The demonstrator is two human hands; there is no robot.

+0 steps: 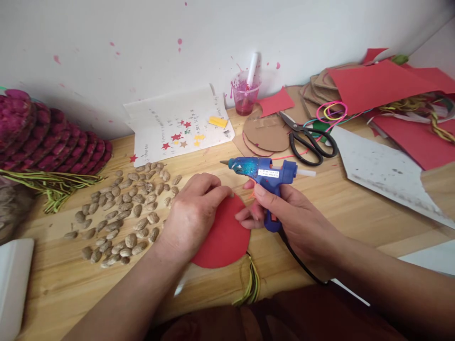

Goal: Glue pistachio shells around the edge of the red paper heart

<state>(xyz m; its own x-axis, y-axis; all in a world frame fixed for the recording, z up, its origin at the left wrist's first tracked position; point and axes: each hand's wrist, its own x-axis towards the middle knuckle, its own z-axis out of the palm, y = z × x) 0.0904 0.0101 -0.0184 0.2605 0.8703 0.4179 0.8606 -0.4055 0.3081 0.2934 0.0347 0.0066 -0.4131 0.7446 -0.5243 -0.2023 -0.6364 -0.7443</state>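
Observation:
My right hand (pixel 287 203) is wrapped around the handle of a blue hot glue gun (pixel 272 177), its nozzle pointing left. A thin orange strand (pixel 253 187) shows by its fingers, and a translucent glue stick (pixel 306 173) sticks out of the gun's back. Under my left hand (pixel 194 213) lies a round red paper disc (pixel 223 241). The left fingers are curled closed over its upper left edge; their tips are partly hidden. A yellow-green and black tassel (pixel 254 282) hangs from the disc's lower right edge.
Many loose peanuts (pixel 131 203) lie left. Stacked purple tasselled discs (pixel 46 137) stand beyond. Along the wall are a paper sheet with stars (pixel 149 128), a stained cup (pixel 245 94), cardboard rounds (pixel 266 130), black-handled scissors (pixel 309 137) and red paper (pixel 384 85).

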